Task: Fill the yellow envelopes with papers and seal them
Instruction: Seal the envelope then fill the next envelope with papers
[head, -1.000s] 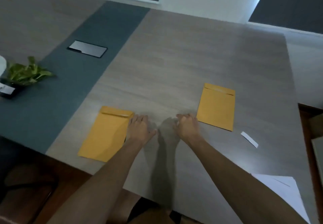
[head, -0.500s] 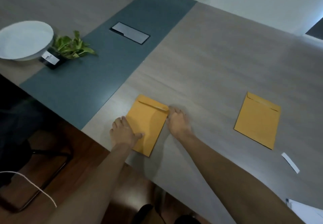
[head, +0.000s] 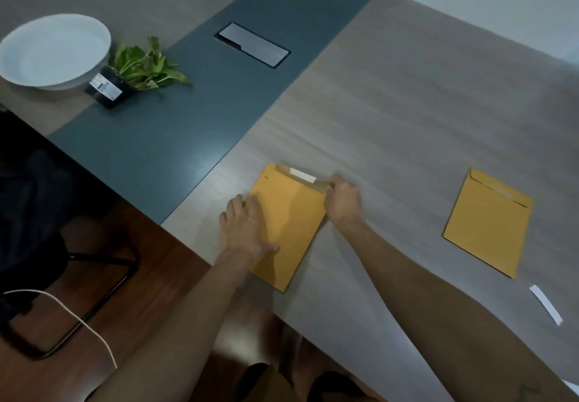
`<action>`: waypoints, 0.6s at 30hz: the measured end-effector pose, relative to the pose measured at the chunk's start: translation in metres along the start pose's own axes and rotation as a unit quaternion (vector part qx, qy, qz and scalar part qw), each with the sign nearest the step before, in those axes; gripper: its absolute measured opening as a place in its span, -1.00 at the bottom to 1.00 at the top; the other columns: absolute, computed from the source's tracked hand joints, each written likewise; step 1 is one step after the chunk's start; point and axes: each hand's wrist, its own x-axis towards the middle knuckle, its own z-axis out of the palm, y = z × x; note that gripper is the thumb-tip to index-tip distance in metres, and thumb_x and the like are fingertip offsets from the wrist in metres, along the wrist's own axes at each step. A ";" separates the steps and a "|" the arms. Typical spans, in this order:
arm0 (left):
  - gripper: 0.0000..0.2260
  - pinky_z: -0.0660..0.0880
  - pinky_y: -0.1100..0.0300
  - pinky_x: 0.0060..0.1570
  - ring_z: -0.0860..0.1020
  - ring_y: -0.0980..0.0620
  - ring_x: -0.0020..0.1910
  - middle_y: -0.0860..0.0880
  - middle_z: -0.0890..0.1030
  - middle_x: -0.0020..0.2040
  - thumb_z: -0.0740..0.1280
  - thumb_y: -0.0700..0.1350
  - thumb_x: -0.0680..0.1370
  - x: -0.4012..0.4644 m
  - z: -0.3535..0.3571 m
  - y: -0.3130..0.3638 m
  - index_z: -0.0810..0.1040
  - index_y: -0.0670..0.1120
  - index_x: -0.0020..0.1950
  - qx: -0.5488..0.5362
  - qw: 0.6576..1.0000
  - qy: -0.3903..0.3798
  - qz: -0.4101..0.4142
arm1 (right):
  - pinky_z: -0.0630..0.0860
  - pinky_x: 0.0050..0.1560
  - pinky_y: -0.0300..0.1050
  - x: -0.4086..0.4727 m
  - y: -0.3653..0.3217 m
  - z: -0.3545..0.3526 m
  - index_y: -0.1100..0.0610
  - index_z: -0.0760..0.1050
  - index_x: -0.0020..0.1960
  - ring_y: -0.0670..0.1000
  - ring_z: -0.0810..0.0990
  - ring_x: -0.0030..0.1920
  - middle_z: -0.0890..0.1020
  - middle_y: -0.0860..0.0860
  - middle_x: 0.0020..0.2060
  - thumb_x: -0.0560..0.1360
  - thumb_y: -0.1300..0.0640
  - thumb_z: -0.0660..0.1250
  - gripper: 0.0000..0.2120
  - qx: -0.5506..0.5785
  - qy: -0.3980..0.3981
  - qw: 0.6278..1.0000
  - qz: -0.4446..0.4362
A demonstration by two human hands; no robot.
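From the head camera I see my left hand (head: 242, 229) lying flat, fingers straight, pressing the lower left part of the near yellow envelope (head: 289, 229), which lies on the wooden table (head: 391, 113) close to its front edge. My right hand (head: 343, 202) has its fingers curled, pinching the flap (head: 300, 175) at the envelope's top right corner; the flap is lifted and a white strip shows on it. A second yellow envelope (head: 488, 223) lies well apart to the right, with a loose white strip (head: 545, 304) near it. A white bowl (head: 54, 52) and potted plant (head: 138, 69) sit far left.
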 end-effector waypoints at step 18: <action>0.16 -0.09 -0.15 0.53 -0.21 -0.21 0.56 -0.07 -0.10 0.60 0.51 0.37 0.22 -0.046 0.028 0.168 -0.07 0.01 0.60 0.175 0.893 -0.077 0.408 | 0.44 -0.06 -0.13 -0.143 0.196 -0.069 0.24 0.55 0.10 0.13 0.56 -0.02 0.56 0.17 0.05 0.52 0.20 0.29 -0.81 0.069 0.069 0.957 0.274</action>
